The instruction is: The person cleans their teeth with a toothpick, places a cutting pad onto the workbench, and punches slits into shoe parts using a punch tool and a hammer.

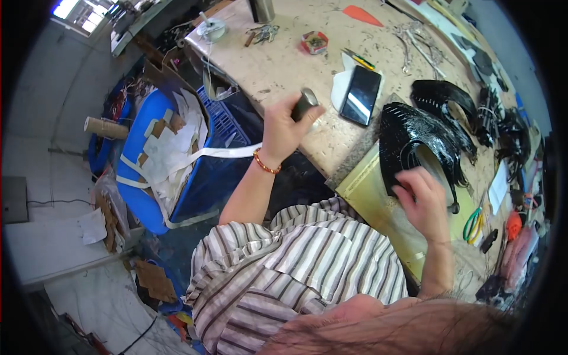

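My left hand [283, 131] is wrapped round a short dark tool [305, 105] with a rounded metal end, over the table's near edge. A white strip [231, 152] runs from the blue bin to my left wrist. On the right, my right hand [425, 198] has its fingers bent and apart, their tips at the lower left edge of a glossy black curved piece [423, 133] with slits along its rim. That piece lies partly on a yellowish board [370, 198]. A second black piece [444, 97] lies just behind it.
A phone [361, 94] lies on the table [266, 65], near keys [264, 34], a red box [314, 42] and an orange piece [362, 15]. Scissors [473, 225] and black bundles [515, 136] are at the right. A blue bin [155, 201] of scraps stands at the left.
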`<state>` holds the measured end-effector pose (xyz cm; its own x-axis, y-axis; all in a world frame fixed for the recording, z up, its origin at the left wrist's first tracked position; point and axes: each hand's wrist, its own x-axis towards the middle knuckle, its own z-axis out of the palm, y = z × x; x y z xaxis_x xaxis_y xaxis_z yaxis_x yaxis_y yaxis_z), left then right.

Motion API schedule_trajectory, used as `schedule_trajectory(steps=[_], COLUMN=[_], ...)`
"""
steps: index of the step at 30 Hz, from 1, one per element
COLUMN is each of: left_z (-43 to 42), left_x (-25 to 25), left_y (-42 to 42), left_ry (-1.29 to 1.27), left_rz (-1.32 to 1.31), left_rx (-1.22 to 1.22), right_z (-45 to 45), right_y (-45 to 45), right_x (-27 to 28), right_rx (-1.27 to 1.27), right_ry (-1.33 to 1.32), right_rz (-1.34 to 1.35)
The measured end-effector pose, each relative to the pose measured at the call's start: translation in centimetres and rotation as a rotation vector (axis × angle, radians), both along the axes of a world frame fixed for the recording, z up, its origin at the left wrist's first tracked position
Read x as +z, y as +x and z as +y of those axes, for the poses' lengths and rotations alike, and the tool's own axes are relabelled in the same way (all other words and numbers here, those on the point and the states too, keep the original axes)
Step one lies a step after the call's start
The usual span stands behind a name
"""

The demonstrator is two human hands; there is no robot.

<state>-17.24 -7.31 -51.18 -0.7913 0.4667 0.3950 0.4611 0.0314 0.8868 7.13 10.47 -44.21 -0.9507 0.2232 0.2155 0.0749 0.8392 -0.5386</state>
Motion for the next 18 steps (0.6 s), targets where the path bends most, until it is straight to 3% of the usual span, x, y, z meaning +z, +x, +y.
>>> schedule_trajectory(steps=[7, 9, 11, 14, 18], left_z=[0.8, 0.6, -0.4, -1.3, -2.5], left_x=[0.5, -0.1, -0.2, 0.8, -0.4], left_y=[2.8, 2.5, 1.9, 1.2, -0.6], left_ry=[-0.117, -0.065, -0.078, -0.082, -0.395], left_rz=[0.195, 0.279, 0.221, 0.196, 0.036], left_rx=[-0.105, -0.052, 0.002, 0.099, -0.042], right_z=[-2.9, -3.0, -3.5, -3.1, -2.7], right_y=[-12.8, -14.6, -15.5, -16.0, -15.6], right_x=[-3.5, -4.5, -4.9, -5.0, -3.8], right_rx=[0.183, 0.203, 0.166, 0.065, 0.066], right_ry=[-0.401, -0.343, -0.273, -0.461, -0.654], right_rz=[0.021, 0.015, 0.076, 0.051, 0.023])
